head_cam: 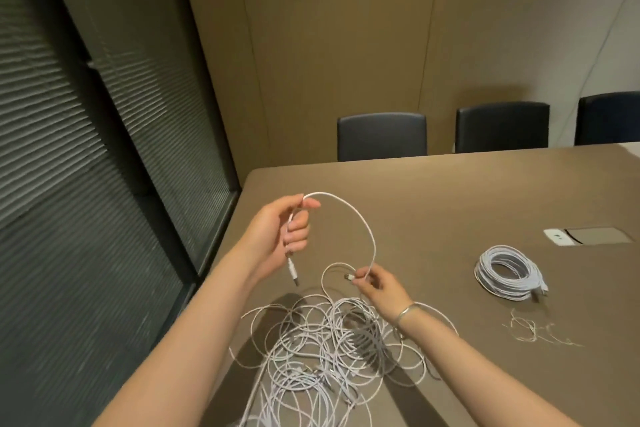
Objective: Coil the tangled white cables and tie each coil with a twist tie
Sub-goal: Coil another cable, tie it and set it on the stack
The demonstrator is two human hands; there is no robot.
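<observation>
A white cable (360, 218) arches in the air between my two hands. My left hand (284, 232) grips it near one end, and a metal plug (293, 272) hangs down below the fist. My right hand (375, 284) pinches the same cable lower down, beside another plug (348, 277). Under both hands a tangled heap of white cables (322, 350) sprawls over the brown table (450, 191). A finished white coil (507, 270) lies to the right. A small bunch of thin twist ties (533, 331) lies in front of that coil.
A flush socket panel (585, 236) is set into the table beyond the coil. Three dark chairs (381, 135) stand along the far edge. The table's left edge runs beside a glass wall with blinds (86, 166).
</observation>
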